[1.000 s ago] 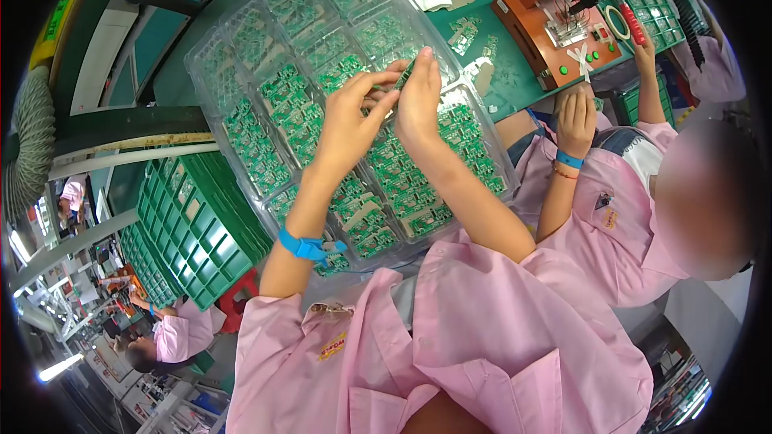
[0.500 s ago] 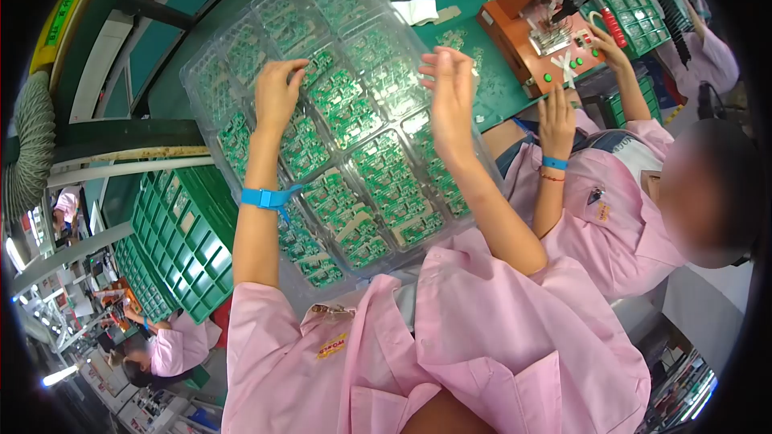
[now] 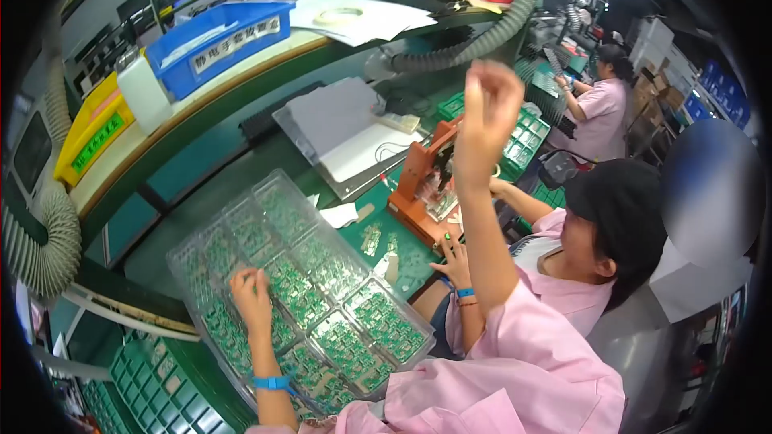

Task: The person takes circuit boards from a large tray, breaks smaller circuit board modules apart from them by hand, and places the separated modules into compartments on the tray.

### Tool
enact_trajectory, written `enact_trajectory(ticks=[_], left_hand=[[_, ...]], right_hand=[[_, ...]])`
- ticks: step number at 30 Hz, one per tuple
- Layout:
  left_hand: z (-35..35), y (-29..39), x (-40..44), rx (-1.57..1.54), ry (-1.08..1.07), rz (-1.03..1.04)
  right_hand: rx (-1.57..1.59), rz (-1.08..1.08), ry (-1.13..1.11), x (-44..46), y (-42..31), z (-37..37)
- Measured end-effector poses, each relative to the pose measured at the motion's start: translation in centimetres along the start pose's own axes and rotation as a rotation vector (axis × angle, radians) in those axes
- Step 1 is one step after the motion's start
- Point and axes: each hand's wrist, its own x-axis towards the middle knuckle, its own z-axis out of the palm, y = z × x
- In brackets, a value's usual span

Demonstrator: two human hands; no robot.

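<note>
A clear plastic tray (image 3: 331, 210) with several compartments of green circuit boards (image 3: 299, 292) lies on the green bench. My left hand (image 3: 252, 293), with a blue wristband (image 3: 272, 382) below it, is over the tray's left part. Its fingers are curled together, and what they hold, if anything, is too small to make out. My right hand (image 3: 489, 108) is raised high, right of the tray and in front of the orange machine. Motion blurs its bent fingers, so I cannot tell whether they hold anything.
A co-worker in a black cap (image 3: 619, 201) sits at the right, one hand near the orange machine (image 3: 414, 193). A shelf (image 3: 201, 104) above holds a blue bin (image 3: 217, 44) and a yellow bin (image 3: 96, 128). A grey hose (image 3: 474, 44) hangs there. Green crates (image 3: 161, 386) stand lower left.
The view has swung up, showing the shelf. My hands, together a second ago around a small board, are apart; my right hand has risen, and my left stays over the tray.
</note>
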Motion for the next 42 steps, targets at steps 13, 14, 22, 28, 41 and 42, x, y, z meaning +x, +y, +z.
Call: enact_trajectory(ticks=[13, 14, 22, 28, 41, 42], left_hand=[[-5.9, 2.7, -14.1, -0.169, 0.870, -0.631], [0.8, 6.6, -13.6, -0.156, 0.681, -0.546], [33.1, 26.3, -13.3, 0.236, -0.020, 0.060], [33.4, 26.3, -13.0, 0.176, -0.051, 0.078], [33.1, 26.2, -12.4, 0.143, -0.075, 0.050], [33.2, 26.2, -12.5, 0.149, -0.070, 0.043]], right_hand=[[-1.174, -0.252, -0.643, 20.8, 23.1, 9.9], [-1.241, -0.406, -0.711, 21.6, 24.6, 10.4], [-1.617, -0.232, -0.810, 24.5, 29.4, 14.9], [-1.216, 0.054, -0.604, 25.5, 31.2, 16.5], [-1.157, 0.106, -0.459, 26.5, 33.9, 17.8], [-1.160, 0.135, -0.382, 26.4, 33.6, 18.1]])
